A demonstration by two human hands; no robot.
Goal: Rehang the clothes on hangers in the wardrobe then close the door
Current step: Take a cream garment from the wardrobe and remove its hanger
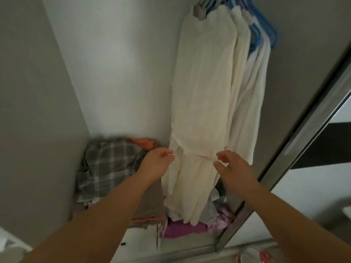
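Observation:
Several cream and white garments (205, 88) hang on blue hangers (266, 29) at the right side of the open wardrobe. My left hand (155, 164) is at the left edge of the front cream garment's lower part, fingers loosely curled, fingertips touching or nearly touching the cloth. My right hand (233, 168) hovers at the garment's right edge with fingers relaxed and spread, holding nothing. The mirrored sliding door (311, 141) stands open at the right.
On the wardrobe floor lie a grey plaid garment (106, 166), an orange cloth (146, 142), a brown folded piece (150, 204) and purple clothes (186, 228). The wardrobe's white back wall and grey left wall enclose the space. The door track runs along the bottom.

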